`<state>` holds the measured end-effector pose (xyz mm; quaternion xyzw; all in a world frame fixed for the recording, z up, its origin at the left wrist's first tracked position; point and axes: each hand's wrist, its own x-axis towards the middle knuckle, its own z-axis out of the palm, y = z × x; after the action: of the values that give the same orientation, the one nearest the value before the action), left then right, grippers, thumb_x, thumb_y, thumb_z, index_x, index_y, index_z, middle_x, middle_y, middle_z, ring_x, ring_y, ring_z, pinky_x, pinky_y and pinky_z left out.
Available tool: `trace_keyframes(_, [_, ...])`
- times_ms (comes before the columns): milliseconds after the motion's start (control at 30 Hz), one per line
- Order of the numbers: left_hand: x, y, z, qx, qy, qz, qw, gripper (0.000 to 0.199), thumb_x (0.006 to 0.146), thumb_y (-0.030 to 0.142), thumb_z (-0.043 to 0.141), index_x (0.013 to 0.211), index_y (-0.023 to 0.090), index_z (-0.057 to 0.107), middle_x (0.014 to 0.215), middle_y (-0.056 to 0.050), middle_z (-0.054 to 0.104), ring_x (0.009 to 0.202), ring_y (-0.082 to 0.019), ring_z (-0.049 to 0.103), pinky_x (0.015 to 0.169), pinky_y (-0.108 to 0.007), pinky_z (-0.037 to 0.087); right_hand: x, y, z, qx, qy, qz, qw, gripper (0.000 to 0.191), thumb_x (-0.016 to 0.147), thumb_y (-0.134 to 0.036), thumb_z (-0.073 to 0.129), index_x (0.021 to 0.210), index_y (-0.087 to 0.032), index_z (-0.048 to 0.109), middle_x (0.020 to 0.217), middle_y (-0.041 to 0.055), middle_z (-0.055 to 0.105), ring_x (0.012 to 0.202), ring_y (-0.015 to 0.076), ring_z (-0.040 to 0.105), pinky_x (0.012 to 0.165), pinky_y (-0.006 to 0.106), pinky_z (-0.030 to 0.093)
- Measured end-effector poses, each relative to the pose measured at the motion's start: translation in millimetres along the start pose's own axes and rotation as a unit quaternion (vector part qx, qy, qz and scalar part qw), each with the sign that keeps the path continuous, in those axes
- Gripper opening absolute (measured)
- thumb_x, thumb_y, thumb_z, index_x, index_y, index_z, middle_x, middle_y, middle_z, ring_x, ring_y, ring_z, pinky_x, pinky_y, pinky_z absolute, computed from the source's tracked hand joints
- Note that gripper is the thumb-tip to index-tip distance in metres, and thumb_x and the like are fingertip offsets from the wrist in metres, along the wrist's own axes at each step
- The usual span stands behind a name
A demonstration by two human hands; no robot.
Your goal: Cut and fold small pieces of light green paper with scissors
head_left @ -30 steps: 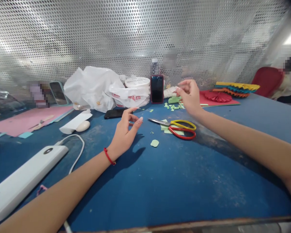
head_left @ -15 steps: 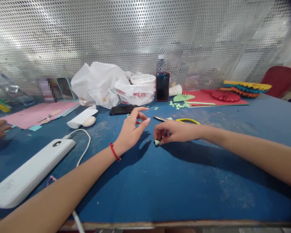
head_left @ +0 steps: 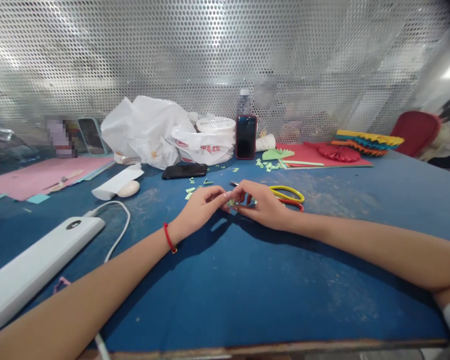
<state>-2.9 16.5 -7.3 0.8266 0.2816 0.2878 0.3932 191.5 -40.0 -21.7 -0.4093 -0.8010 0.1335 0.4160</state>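
Note:
My left hand (head_left: 204,206) and my right hand (head_left: 260,204) meet over the middle of the blue table (head_left: 225,280). Between their fingertips is a small light green paper piece (head_left: 231,202), partly covered by the fingers. Both hands are closed in a pinch on it. Scissors (head_left: 290,192) with yellow and red handles lie just behind my right hand, their blades mostly hidden. Green paper scraps (head_left: 190,190) are scattered behind my left hand.
A black phone (head_left: 184,171), white bags (head_left: 146,132) and a propped phone (head_left: 246,137) stand farther back. Red paper (head_left: 303,152) and folded paper fans (head_left: 367,141) are at right. At left lie a white power bank (head_left: 41,265) with its cable, a mouse (head_left: 129,188) and pink paper (head_left: 48,175).
My left hand has come down to meet my right hand, which lifted the green paper piece off the table. The view has shifted slightly, and the other person's hand at left is nearly out of view.

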Motion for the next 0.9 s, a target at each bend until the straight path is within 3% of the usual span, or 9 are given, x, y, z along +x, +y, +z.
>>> trace_keyframes(133, [0.2,-1.2,-1.7,-0.029,0.027,-0.035,0.999,0.032,0.078,0.046,0.070,0.080,0.015,0.068,0.072,-0.004,0.073,0.069,-0.018,0.068,0.067,-0.027,0.052,1.9,-0.4,-2.2,0.051,0.019,0.072,0.996,0.011,0.082,-0.019,0.067,0.087,-0.018,0.058,0.083,0.0008,0.064,0.071,0.0132,0.058,0.064,0.025,0.046])
trace_keyframes(233, [1.7,-1.4,-2.8,-0.025,0.005,-0.044,0.999,0.028,0.076,0.043,0.072,0.078,0.015,0.069,0.074,-0.005,0.074,0.068,-0.018,0.068,0.064,-0.027,0.052,1.7,-0.2,-2.4,0.044,0.008,0.054,0.998,0.012,0.081,-0.019,0.069,0.087,-0.019,0.058,0.084,0.0007,0.065,0.073,0.0135,0.058,0.066,0.026,0.047])
trace_keyframes(367, [2.9,0.5,-1.3,-0.059,-0.009,-0.042,0.997,0.020,0.079,0.036,0.066,0.074,0.016,0.068,0.071,-0.003,0.074,0.070,-0.017,0.068,0.070,-0.028,0.054,0.3,-0.1,-2.2,0.038,-0.003,0.036,0.999,0.012,0.082,-0.020,0.069,0.089,-0.019,0.060,0.087,0.0010,0.065,0.075,0.0137,0.059,0.067,0.026,0.047])
trace_keyframes(500, [1.4,1.9,0.9,-0.082,-0.011,-0.066,0.994,0.022,0.074,0.036,0.073,0.076,0.016,0.067,0.075,-0.005,0.076,0.071,-0.020,0.071,0.068,-0.029,0.055,0.1,-1.3,-2.2,0.041,0.000,0.035,0.999,0.013,0.081,-0.022,0.071,0.089,-0.019,0.061,0.087,0.0013,0.066,0.075,0.0139,0.058,0.066,0.026,0.047])
trace_keyframes(733, [-1.2,3.9,0.1,-0.152,0.039,-0.094,0.983,0.020,0.074,0.035,0.075,0.077,0.016,0.073,0.071,-0.003,0.074,0.069,-0.016,0.069,0.069,-0.026,0.055,-0.4,-3.4,-4.9,0.138,0.041,0.056,0.988,0.027,0.077,-0.030,0.077,0.096,-0.020,0.060,0.092,0.0022,0.064,0.076,0.0139,0.058,0.062,0.025,0.047])
trace_keyframes(900, [-0.5,1.0,-2.0,-0.200,0.051,-0.106,0.973,0.018,0.074,0.034,0.076,0.081,0.017,0.075,0.077,-0.004,0.074,0.073,-0.016,0.069,0.073,-0.028,0.056,-1.1,-3.1,-4.4,0.109,0.044,0.053,0.992,0.015,0.080,-0.024,0.072,0.092,-0.020,0.063,0.090,0.0024,0.066,0.076,0.0143,0.059,0.062,0.025,0.047])
